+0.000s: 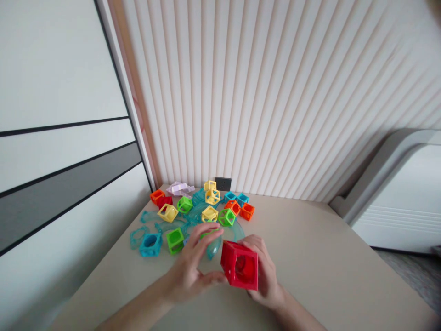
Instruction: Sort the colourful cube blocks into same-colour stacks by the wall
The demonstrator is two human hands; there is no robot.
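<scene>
A red cube block (240, 265) with round openings in its faces is held up above the table, near the front. My right hand (265, 273) is wrapped round its right side. To the left of the block is my left hand (195, 262), its fingers spread and the thumb tip close to the block's lower left edge; whether it touches I cannot tell. Behind my left hand lie a green cube block (175, 240) and a blue cube block (150, 244). A clear teal curved piece (214, 248) shows between the two hands, partly covered by my left fingers.
Several yellow (209, 214), green (227, 217) and orange (247, 211) cube blocks lie among clear teal track pieces (198, 209) on the beige table (310, 248). Pale purple pieces (179, 188) lie at the back. A ribbed wall (248, 115) and white cabinet (62, 165) border the table.
</scene>
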